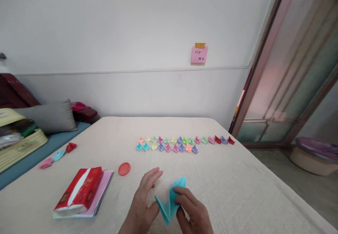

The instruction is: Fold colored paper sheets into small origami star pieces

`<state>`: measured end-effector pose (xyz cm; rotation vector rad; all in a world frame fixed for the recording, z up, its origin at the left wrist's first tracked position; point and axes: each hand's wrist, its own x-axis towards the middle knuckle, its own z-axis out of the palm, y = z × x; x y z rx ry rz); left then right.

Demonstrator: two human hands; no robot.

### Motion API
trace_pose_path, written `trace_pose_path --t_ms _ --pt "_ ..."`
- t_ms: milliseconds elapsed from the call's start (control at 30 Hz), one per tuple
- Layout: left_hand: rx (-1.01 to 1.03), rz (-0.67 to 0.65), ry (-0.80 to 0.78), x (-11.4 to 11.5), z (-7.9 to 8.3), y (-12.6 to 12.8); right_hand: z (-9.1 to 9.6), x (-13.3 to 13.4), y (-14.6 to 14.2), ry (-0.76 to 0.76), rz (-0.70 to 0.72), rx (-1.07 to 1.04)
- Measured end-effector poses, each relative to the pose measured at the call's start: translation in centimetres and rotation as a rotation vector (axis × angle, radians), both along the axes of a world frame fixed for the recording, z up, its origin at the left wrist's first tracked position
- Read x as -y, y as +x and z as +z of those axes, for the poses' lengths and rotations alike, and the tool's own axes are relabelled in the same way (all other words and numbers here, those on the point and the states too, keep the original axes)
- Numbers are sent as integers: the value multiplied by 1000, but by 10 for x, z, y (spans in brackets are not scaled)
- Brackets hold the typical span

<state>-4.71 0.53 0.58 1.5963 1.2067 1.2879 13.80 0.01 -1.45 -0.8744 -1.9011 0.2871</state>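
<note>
Nearest, at the bottom middle of the view, a turquoise sheet of thin folded paper (171,203) stands in a V above the table (245,198) with its pale, textured cloth cover. The right hand (194,210) has its fingertips and thumb pinched on the right-hand flap; the left hand (142,199) has its fingers spread, its thumb beside the left point, though whether it touches I cannot tell. The paper should be very light, springy at the creases and easily bent or torn, so a gentle flat pinch near a fold suits it better than the thin tips. Toward the left edge, a red, soft plastic packet (82,187) lies on a stack of coloured paper sheets (103,189); just beyond, nearer the middle, is a flat, round red lid (124,169). The widest room for moving runs from the right hand to the slanting right edge. Farther off, two rows of small, multicoloured folded paper pieces (168,147) cross toward that edge, light enough for a sleeve to scatter. The far edge meets the white wall (132,47).
</note>
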Motion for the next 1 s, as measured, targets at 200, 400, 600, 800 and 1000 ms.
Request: trace_pose_path --t_ms 200,400,600,800,1000 --pt "-211 -159 123 9 -5 10 -2 0 -3 135 -34 142" --pt "-225 -121 97 3 -7 11 -4 0 -3 89 33 109" --pt "171 -124 -120 -6 -1 5 13 0 2 -262 146 -118" --pt "441 -118 -461 -2 -4 15 -13 -9 -2 -522 86 -432" --pt "428 -216 -464 -5 -9 16 -26 -14 -5 -587 -2 -710"
